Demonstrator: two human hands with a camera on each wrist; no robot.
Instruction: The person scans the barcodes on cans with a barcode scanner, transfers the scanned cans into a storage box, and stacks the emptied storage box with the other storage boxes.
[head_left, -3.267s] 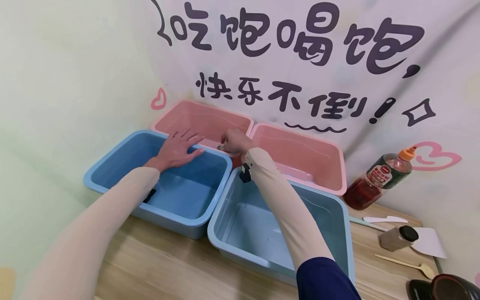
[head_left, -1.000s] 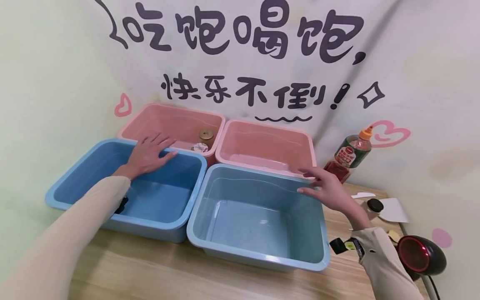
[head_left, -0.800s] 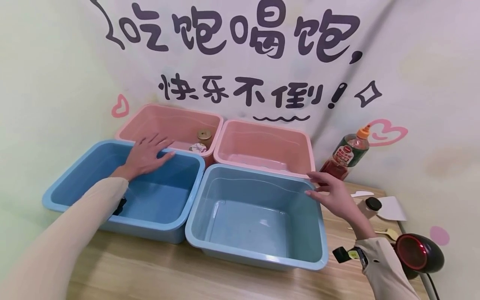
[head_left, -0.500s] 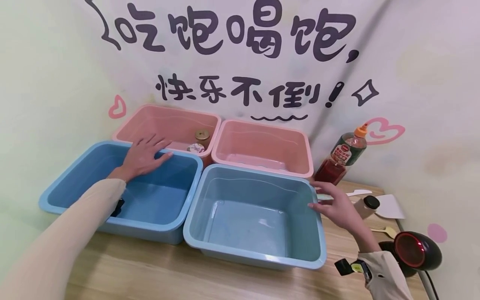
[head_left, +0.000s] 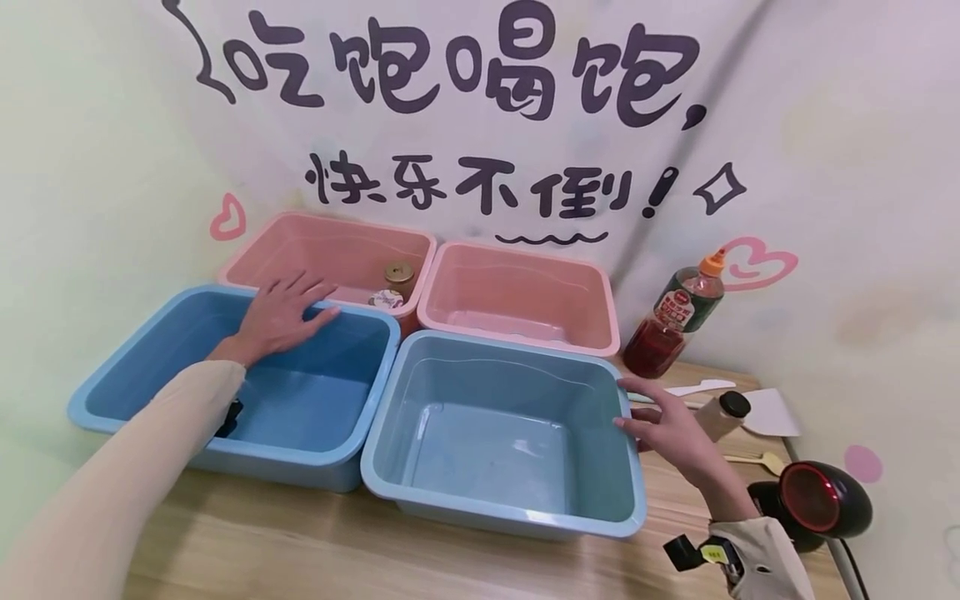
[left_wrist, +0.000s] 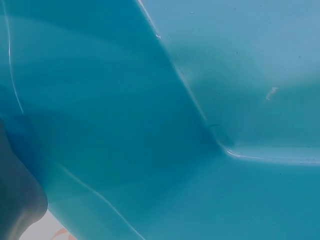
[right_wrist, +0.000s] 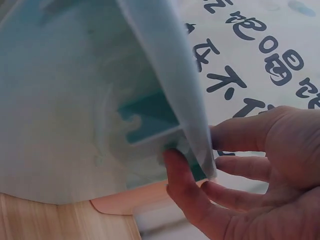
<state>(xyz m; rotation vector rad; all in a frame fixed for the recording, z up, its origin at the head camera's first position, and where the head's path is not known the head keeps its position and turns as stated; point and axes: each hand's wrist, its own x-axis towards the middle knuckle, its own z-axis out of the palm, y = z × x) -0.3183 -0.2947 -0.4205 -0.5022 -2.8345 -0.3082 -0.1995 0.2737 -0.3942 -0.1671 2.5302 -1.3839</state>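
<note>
The light blue tub [head_left: 502, 433] sits at the near middle of the wooden table [head_left: 315, 550], its long left side touching the darker blue tub [head_left: 225, 375] at its 9 o'clock. The right hand [head_left: 671, 425] is at the light tub's right rim, at 3 o'clock, fingers loosely spread and lightly bent, the fingertips [right_wrist: 172, 160] touching under the rim's outer edge [right_wrist: 170, 100]; it grips nothing firmly. The left hand [head_left: 277, 312] lies flat, fingers apart and straight, on the far rim of the darker tub, at that tub's 12 o'clock.

Behind the blue tubs stand two pink tubs side by side. The left pink tub [head_left: 255, 250] holds a small jar with a gold lid [head_left: 399, 273] and a small round cup [head_left: 386, 298] near its right wall. The right pink tub [head_left: 517, 292] is at 12 o'clock from the light blue one.

At 2 o'clock from the light tub stands a sauce bottle [head_left: 671, 321] with an orange cap; near it lie a spice shaker [head_left: 720, 414], a white spatula [head_left: 690, 388] and a wooden spoon [head_left: 753, 459]. A barcode scanner [head_left: 821, 500] stands at 4 o'clock.
</note>
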